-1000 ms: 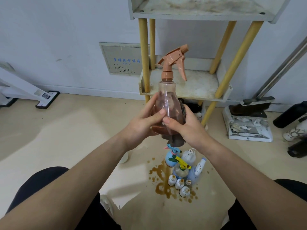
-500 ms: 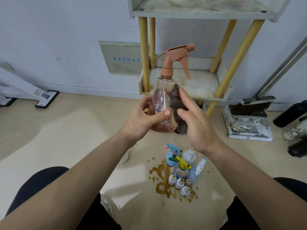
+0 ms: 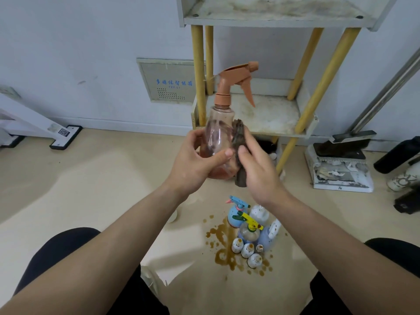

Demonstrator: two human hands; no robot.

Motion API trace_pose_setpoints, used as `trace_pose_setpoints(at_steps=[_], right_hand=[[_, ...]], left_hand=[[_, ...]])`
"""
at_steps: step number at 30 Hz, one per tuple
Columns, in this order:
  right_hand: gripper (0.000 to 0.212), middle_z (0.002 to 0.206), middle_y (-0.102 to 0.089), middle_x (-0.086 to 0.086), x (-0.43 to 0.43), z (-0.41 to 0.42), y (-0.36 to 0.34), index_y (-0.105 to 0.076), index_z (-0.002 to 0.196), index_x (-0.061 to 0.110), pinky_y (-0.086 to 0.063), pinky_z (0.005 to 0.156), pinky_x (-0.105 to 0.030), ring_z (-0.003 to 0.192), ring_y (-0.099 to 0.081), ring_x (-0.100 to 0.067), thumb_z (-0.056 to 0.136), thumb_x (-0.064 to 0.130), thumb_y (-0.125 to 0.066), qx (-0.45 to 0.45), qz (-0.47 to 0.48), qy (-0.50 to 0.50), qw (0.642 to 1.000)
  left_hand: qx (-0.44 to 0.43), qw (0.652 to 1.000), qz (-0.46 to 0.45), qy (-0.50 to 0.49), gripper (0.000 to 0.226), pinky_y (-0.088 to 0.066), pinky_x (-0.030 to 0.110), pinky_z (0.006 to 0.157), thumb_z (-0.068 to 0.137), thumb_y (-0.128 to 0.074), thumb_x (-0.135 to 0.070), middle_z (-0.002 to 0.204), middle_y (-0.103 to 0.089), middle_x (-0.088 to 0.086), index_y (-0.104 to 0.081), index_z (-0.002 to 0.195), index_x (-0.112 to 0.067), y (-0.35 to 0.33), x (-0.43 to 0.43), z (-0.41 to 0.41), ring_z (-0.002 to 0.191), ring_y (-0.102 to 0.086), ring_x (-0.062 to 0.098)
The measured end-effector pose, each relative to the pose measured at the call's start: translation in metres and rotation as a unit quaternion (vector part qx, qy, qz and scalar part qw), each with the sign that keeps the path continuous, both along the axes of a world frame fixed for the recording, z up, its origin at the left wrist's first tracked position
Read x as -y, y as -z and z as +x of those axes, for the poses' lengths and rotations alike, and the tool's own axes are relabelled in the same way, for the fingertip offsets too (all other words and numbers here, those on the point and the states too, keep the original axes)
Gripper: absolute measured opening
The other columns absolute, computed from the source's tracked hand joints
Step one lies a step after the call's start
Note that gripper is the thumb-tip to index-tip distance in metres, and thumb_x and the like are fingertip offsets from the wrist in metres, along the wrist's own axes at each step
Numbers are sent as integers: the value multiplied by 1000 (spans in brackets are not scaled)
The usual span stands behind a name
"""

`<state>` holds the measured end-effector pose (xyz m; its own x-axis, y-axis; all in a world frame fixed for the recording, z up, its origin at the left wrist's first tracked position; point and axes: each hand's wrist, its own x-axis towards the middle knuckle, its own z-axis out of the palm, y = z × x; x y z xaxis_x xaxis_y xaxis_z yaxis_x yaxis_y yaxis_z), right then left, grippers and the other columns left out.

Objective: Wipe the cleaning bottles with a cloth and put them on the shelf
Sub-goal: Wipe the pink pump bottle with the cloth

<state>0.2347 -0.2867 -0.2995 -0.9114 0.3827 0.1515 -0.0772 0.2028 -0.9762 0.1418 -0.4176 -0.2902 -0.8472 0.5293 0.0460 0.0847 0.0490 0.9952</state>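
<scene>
Beige floor [image 3: 102,167] by a white wall; held upright above it, in front of the low shelf [image 3: 270,114], is a clear spray bottle [image 3: 219,130] w/ an orange trigger head. L hand [image 3: 195,162] grips the bottle's lower body, thumb across the front, while R hand [image 3: 259,169] holds a dark cloth [image 3: 238,137] against its right side, thumb pinching the near face. Below, more small bottles [image 3: 250,233] stand clustered on the floor beside a brown spill [image 3: 225,253]; a dustpan [image 3: 341,169] sits right of the shelf.
</scene>
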Motion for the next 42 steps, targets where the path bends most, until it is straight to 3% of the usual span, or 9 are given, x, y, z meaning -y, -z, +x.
trace_pose_setpoints(at_steps=[5, 11, 15, 18, 22, 29, 33, 37, 42], right_hand=[[66, 166, -23, 14, 10, 3, 0, -11, 163, 31, -23, 125, -35, 150, -18, 5, 104, 28, -43, 36, 148, -12, 988], [111, 151, -39, 14, 22, -3, 6, -13, 157, 46, -52, 101, -42, 136, -44, -4, 71, 59, -82, 92, 162, -5, 983], [98, 128, -65, 14, 37, -13, 18, -40, 140, 45, -56, 95, -42, 117, -63, -6, 58, 52, -94, 61, 82, 9, 995], [91, 120, -67, 15, 50, -19, 26, -47, 137, 38, -53, 90, -27, 109, -64, 1, 61, 33, -96, 68, 81, -30, 994], [96, 124, -67, 14, 68, -32, 41, -48, 139, 34, -52, 96, -30, 115, -63, -2, 58, 31, -99, 85, 79, -102, 988], [100, 128, -64, 19, 103, -54, 71, -44, 144, 30, -49, 101, -25, 118, -60, 3, 60, 30, -99, 116, 83, -185, 972], [89, 123, -62, 19, 114, -63, 87, -38, 148, 32, -52, 82, -19, 101, -65, 4, 76, 26, -90, 173, 93, -245, 950], [58, 95, -63, 4, 118, -67, 110, -36, 147, 36, -53, 51, -26, 71, -67, -20, 97, 26, -65, 297, 141, -253, 910], [57, 109, -59, -8, 116, -67, 136, -30, 146, 26, -60, 58, -37, 74, -72, -31, 94, 15, -53, 383, 205, -267, 860]], left_hand=[[57, 998, 25, -25, 71, -61, 33, 80, 72, -88, -28, 123, -64, 4, -52, 132, -17, -1, 7, -1, 107, -69, 15], [101, 995, 12, -10, 70, -60, 32, 71, 77, -86, -18, 119, -67, 7, -52, 138, -28, 0, 19, -1, 100, -73, 22], [87, 995, -44, -12, 42, -50, 24, 64, 75, -80, -34, 95, -70, 0, -63, 112, -23, -14, 33, -11, 70, -66, 7], [36, 995, -86, -30, 44, -53, 37, 78, 72, -81, -44, 86, -73, 4, -67, 99, -13, -22, 54, -25, 76, -66, 14], [35, 997, -42, -56, 19, -55, 37, 85, 90, -76, -26, 104, -76, 13, -69, 106, -16, -22, 78, -33, 88, -71, 20], [15, 990, -59, -125, 13, -57, 54, 87, 91, -73, -11, 90, -75, 22, -70, 103, -13, -14, 124, -42, 78, -71, 27], [-42, 977, -178, -113, 10, -57, 40, 81, 88, -76, -19, 77, -77, 2, -68, 96, -18, -4, 149, -47, 78, -75, 18], [-35, 961, -243, -127, 12, -52, 29, 75, 88, -75, -20, 76, -77, -7, -64, 92, -18, 22, 172, -44, 78, -74, 11], [-10, 937, -297, -181, 14, -45, 27, 60, 85, -71, -19, 75, -76, -9, -58, 87, -18, 71, 200, -54, 74, -69, 10]])
